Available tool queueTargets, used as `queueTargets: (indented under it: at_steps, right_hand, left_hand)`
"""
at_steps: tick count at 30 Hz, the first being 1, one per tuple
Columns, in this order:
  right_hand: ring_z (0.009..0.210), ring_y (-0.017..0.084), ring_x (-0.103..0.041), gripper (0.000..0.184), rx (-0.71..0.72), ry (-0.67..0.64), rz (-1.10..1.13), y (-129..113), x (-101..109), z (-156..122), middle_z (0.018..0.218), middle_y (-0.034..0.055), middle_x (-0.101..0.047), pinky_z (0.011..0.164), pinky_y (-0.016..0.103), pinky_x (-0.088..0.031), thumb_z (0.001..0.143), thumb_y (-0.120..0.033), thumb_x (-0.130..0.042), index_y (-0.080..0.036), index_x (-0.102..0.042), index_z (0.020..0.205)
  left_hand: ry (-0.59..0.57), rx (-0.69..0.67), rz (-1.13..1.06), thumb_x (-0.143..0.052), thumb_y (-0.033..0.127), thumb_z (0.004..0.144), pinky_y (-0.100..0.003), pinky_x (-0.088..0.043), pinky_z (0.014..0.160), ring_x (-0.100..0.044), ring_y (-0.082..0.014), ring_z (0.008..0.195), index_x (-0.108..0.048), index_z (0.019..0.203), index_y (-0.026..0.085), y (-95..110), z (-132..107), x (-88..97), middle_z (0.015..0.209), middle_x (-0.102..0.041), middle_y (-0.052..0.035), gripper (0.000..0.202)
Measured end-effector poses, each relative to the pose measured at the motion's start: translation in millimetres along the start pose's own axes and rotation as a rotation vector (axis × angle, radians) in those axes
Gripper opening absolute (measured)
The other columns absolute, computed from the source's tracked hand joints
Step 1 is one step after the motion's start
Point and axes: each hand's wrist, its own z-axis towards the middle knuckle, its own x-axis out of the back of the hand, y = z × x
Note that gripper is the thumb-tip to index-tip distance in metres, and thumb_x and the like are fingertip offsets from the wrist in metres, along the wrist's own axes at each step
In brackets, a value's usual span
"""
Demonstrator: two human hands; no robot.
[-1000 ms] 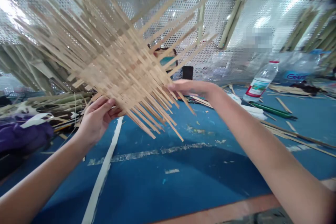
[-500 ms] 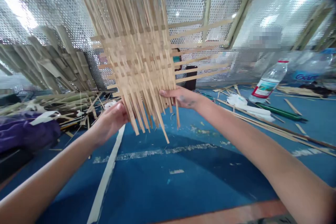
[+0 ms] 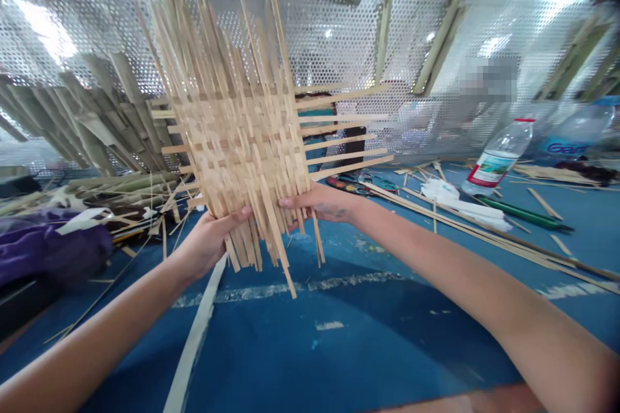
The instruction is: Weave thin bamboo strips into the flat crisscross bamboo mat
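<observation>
A square of woven bamboo strips (image 3: 237, 142) stands nearly upright in front of me, with long loose strip ends sticking out on all sides. My left hand (image 3: 210, 242) grips its lower left edge, with the thumb across the strip ends. My right hand (image 3: 320, 203) holds the lower right edge, its fingers pressed against the weave. The far side of the weave is hidden from this view.
Below lies a blue floor with a long white strip (image 3: 196, 329). Loose bamboo strips (image 3: 465, 226), a plastic bottle (image 3: 498, 158) and a green-handled tool (image 3: 526, 222) lie to the right. Purple cloth (image 3: 53, 248) and bamboo pieces lie left, before a perforated metal screen (image 3: 329, 32).
The woven square has turned from a steep diagonal to nearly upright. Both hands have rotated with it and stayed on its lower edges.
</observation>
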Motion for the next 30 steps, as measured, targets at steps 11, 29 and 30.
queueTargets:
  at_steps: [11, 29, 30]
  right_hand:
    - [0.09, 0.023, -0.076, 0.045, -0.154, -0.028, 0.024, -18, -3, -19, 0.108, 0.011, -0.077, 0.083, 0.04, -0.067, 0.079, -0.04, -0.086, -0.014, -0.072, 0.113]
    - [0.086, 0.019, -0.078, 0.041, -0.572, 0.417, -0.569, -66, 93, -281, 0.103, 0.0155, -0.08, 0.07, 0.028, -0.059, 0.096, -0.049, -0.057, -0.015, -0.075, 0.11]
    - [0.089, 0.018, -0.077, 0.039, -0.563, 0.528, -0.65, -65, 108, -284, 0.109, 0.0156, -0.079, 0.073, 0.028, -0.059, 0.1, -0.043, -0.051, -0.015, -0.074, 0.115]
  left_hand:
    - [0.008, 0.308, 0.064, -0.065, 0.029, 0.095, -0.035, -0.066, 0.062, -0.079, -0.0302, 0.071, -0.077, 0.106, 0.009, 19, -7, 9.1, 0.079, -0.08, -0.015, 0.026]
    - [-0.071, 0.764, 0.112, -0.087, 0.046, 0.074, -0.04, -0.066, 0.068, -0.078, -0.0332, 0.072, -0.07, 0.128, 0.013, 3, -64, -47.2, 0.08, -0.081, -0.0108, 0.066]
    - [-0.073, 0.778, 0.118, -0.087, 0.046, 0.074, -0.039, -0.066, 0.068, -0.078, -0.0326, 0.072, -0.071, 0.127, 0.015, 3, -67, -46.8, 0.08, -0.081, -0.0097, 0.064]
